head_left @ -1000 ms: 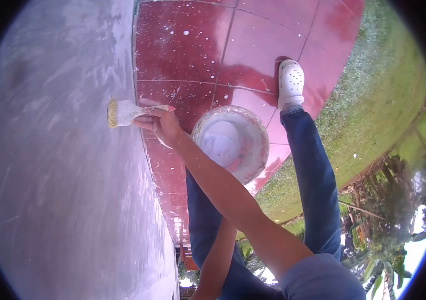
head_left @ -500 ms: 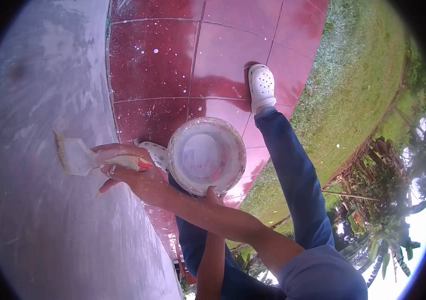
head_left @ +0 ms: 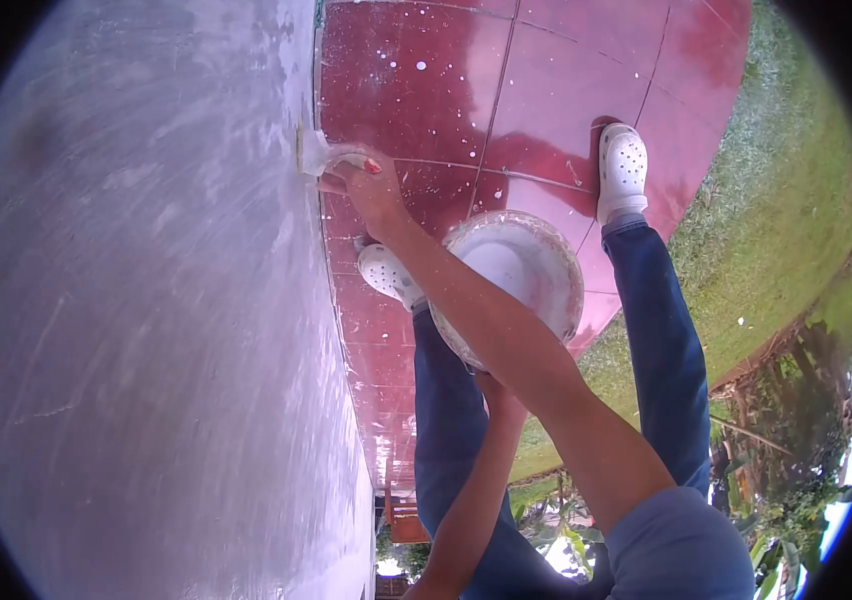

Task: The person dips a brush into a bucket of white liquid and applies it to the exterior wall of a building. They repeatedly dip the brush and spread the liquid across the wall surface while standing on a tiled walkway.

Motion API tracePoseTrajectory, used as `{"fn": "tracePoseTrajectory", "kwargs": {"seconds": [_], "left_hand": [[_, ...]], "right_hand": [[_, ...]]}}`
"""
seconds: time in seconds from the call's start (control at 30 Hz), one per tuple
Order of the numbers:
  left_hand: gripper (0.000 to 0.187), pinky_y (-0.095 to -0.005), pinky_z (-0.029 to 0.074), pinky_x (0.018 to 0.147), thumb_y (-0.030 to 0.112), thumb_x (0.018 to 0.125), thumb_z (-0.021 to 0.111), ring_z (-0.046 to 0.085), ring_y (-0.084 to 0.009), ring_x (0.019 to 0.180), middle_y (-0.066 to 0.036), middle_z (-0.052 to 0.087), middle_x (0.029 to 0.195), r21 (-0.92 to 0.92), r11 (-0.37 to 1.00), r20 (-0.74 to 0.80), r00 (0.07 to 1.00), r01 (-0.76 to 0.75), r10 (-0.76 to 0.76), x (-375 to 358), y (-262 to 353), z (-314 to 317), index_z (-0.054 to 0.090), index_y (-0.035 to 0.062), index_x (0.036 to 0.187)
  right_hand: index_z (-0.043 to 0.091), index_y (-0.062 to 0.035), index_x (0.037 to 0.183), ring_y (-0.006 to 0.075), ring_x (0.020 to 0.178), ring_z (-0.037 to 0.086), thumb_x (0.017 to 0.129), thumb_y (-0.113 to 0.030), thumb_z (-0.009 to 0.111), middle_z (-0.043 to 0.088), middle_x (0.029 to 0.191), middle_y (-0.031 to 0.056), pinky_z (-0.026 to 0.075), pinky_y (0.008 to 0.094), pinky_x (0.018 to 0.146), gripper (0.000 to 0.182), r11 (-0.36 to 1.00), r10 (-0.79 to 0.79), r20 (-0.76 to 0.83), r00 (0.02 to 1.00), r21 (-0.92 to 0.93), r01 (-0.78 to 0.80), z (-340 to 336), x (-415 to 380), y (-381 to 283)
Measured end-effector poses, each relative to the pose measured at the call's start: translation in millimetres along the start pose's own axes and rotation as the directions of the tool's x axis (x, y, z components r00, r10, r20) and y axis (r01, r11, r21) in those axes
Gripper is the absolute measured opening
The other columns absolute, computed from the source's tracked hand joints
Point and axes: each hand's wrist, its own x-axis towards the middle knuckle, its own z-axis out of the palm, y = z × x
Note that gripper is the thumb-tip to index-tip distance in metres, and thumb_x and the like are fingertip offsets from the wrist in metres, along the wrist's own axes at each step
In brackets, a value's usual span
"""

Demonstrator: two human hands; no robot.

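Observation:
My right hand (head_left: 371, 190) is wrapped round the handle of a wide paint brush (head_left: 314, 155), whose bristles meet the grey wall (head_left: 176, 300) low down, close to where it joins the floor. My right forearm crosses over my left arm and covers part of a round, whitish bucket (head_left: 571, 270) with a paint-crusted rim. Pale liquid or residue shows inside the bucket. At its near edge, my left hand (head_left: 501, 390) grips the bucket; most of those fingers are hidden beneath it.
Red floor tiles (head_left: 536, 100) spotted with white drips run along the wall. My feet, in white clogs (head_left: 623, 165), stand apart on either side of the bucket. Grass (head_left: 776, 210) borders the tiles at right, with plants (head_left: 796, 430) beyond.
My right hand has carried the brush from higher on the wall down to its base, near the floor edge. The view has shifted, and the bucket appears farther right.

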Motion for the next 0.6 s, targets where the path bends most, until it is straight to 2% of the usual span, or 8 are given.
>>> {"fn": "tracePoseTrajectory", "kwargs": {"seconds": [0.1, 0.2, 0.27, 0.3, 0.43, 0.5, 0.53, 0.6], "left_hand": [[0.062, -0.0478, 0.051, 0.094, 0.001, 0.078, 0.058, 0.052, -0.0306, 0.117, -0.014, 0.044, 0.132, 0.005, 1.0, 0.002, 1.0, 0.014, -0.014, -1.1, -8.5, 3.5, 0.036, 0.006, 0.135], [0.062, -0.0473, 0.052, 0.094, 0.001, 0.078, 0.058, 0.052, -0.0305, 0.117, -0.014, 0.044, 0.132, 0.011, 1.0, 0.003, 1.0, 0.029, -0.029, -4.4, -16.6, 7.6, 0.036, 0.006, 0.136], [0.062, -0.047, 0.052, 0.094, 0.001, 0.078, 0.058, 0.053, -0.0304, 0.117, -0.014, 0.044, 0.132, 0.025, 0.999, -0.003, 0.999, 0.043, -0.043, -9.5, -21.4, 5.9, 0.036, 0.0061, 0.136], [0.062, -0.0469, 0.052, 0.094, 0.001, 0.078, 0.058, 0.053, -0.0303, 0.117, -0.014, 0.045, 0.132, 0.027, 0.999, -0.004, 0.999, 0.045, -0.045, -11.1, -22.1, 6.3, 0.036, 0.0061, 0.136], [0.062, -0.0462, 0.052, 0.093, 0.001, 0.078, 0.058, 0.053, -0.0302, 0.116, -0.014, 0.045, 0.132, 0.031, 0.999, 0.006, 0.999, 0.033, -0.033, -15.4, -17.4, 14.9, 0.036, 0.0061, 0.136], [0.062, -0.0459, 0.052, 0.093, 0.001, 0.078, 0.058, 0.053, -0.0301, 0.116, -0.014, 0.045, 0.131, 0.039, 0.999, 0.02, 0.999, 0.038, -0.039, -16.9, -17.9, 19.3, 0.036, 0.0061, 0.136], [0.062, -0.0458, 0.052, 0.093, 0.001, 0.078, 0.058, 0.053, -0.03, 0.116, -0.014, 0.045, 0.131, 0.044, 0.998, 0.017, 0.999, 0.045, -0.046, -19.1, -19.9, 16.9, 0.036, 0.0061, 0.136], [0.062, -0.0455, 0.052, 0.093, 0.001, 0.078, 0.058, 0.053, -0.0299, 0.116, -0.014, 0.046, 0.131, 0.057, 0.997, 0.011, 0.998, 0.06, -0.061, -20.9, -24.2, 11.3, 0.036, 0.0061, 0.137]], "right_hand": [[0.064, 0.0009, 0.1, 0.0202, 0.095, 0.061, 0.088, 0.003, 0.057, 0.061, 0.107, 0.0135, 0.063, 0.0355, 0.075, 0.014, 0.987, -0.158, 0.012, 0.987, 0.004, 0.158, 57.0, -66.6, -30.9], [0.063, 0.0028, 0.099, 0.025, 0.098, 0.063, 0.087, 0.003, 0.056, 0.06, 0.111, 0.0171, 0.063, 0.0361, 0.071, 0.014, 0.985, -0.161, 0.174, 0.971, 0.083, 0.149, 56.3, -120.3, -78.6], [0.061, 0.0022, 0.102, 0.0274, 0.099, 0.066, 0.089, 0.003, 0.056, 0.062, 0.112, 0.0179, 0.063, 0.0367, 0.073, 0.015, 0.923, -0.014, 0.446, 0.895, 0.35, -0.161, 47.2, -133.8, -96.0], [0.061, 0.0022, 0.102, 0.0274, 0.099, 0.066, 0.089, 0.003, 0.056, 0.062, 0.112, 0.0179, 0.063, 0.0367, 0.073, 0.015, 0.921, -0.012, 0.446, 0.895, 0.353, -0.163, 45.1, -128.6, -90.8], [0.056, 0.0065, 0.111, 0.0303, 0.093, 0.069, 0.092, -0.003, 0.053, 0.064, 0.107, 0.0229, 0.062, 0.0387, 0.078, 0.022, 0.848, 0.167, 0.237, 0.957, 0.461, -0.262, 7.1, -45.3, -26.9], [0.056, 0.0085, 0.11, 0.0299, 0.088, 0.07, 0.092, -0.003, 0.054, 0.064, 0.104, 0.0225, 0.062, 0.038, 0.078, 0.021, 0.912, 0.148, 0.037, 0.988, 0.381, -0.151, -18.7, 0.3, -6.5], [0.056, 0.0085, 0.11, 0.0299, 0.088, 0.07, 0.092, -0.003, 0.054, 0.064, 0.104, 0.0225, 0.062, 0.038, 0.078, 0.021, 0.911, 0.152, 0.031, 0.988, 0.383, -0.152, -25.8, 17.5, -4.6], [0.057, 0.0082, 0.11, 0.0283, 0.09, 0.069, 0.092, -0.004, 0.054, 0.065, 0.103, 0.0205, 0.062, 0.0363, 0.077, 0.021, 0.998, 0.032, -0.189, 0.981, 0.053, -0.023, -31.6, 35.6, -3.4]]}}
